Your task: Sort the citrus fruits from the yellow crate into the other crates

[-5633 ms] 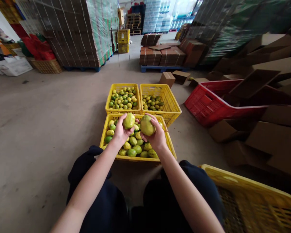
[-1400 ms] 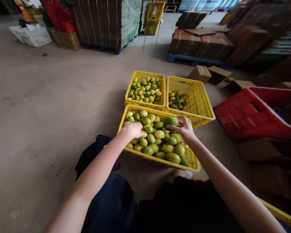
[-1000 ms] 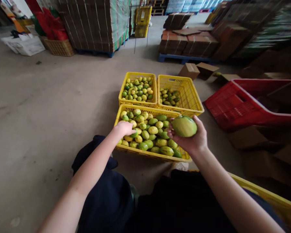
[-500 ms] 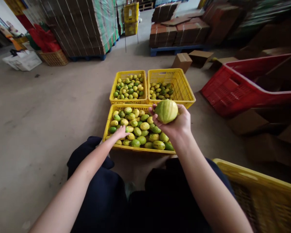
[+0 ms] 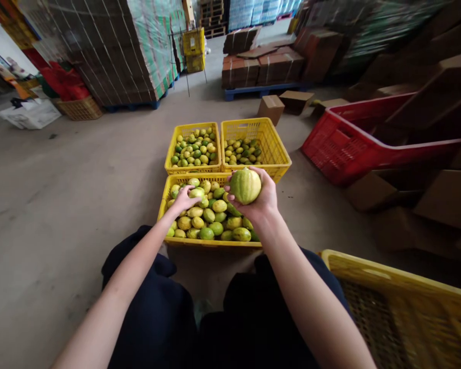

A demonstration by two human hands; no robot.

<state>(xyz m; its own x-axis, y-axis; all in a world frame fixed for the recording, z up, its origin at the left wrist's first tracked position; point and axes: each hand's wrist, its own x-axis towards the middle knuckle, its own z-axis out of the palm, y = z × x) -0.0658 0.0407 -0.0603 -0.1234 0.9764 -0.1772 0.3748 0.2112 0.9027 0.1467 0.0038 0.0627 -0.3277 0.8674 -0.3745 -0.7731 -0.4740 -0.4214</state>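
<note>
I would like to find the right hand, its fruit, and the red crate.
Right hand (image 5: 266,200): head view, middle of the hand.
Its fruit (image 5: 245,186): head view, middle of the ribbed side.
Red crate (image 5: 349,155): head view, its outer wall.

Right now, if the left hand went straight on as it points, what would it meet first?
Probably the yellowish fruit at the left hand, in or just above the near yellow crate; depth is unclear.

2 bare hands (image 5: 267,197) hold 1 rounded yellow-green fruit (image 5: 246,186) each. Nearby stand 4 yellow slatted plastic crates (image 5: 215,243), 3 with more such fruit, too many to count, and 1 red plastic crate (image 5: 346,151).
</note>
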